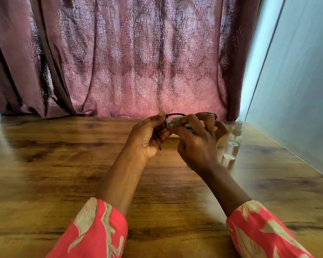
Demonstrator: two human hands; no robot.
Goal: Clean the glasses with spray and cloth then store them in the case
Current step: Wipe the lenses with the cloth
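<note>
Black-framed glasses (175, 114) are held up over the wooden table (63, 164), near its far edge. My left hand (147, 136) grips the frame at its left end. My right hand (196, 140) pinches a small grey cloth (173, 122) against a lens; most of the cloth and of the right side of the frame is hidden by the fingers. A clear spray bottle (233, 144) with a white pump top stands upright on the table just right of my right hand. No case shows in this view.
A patterned mauve curtain (138, 62) hangs behind the table's far edge. A pale wall (296, 90) borders the table on the right, close to the bottle. Both forearms in red patterned sleeves reach in from below.
</note>
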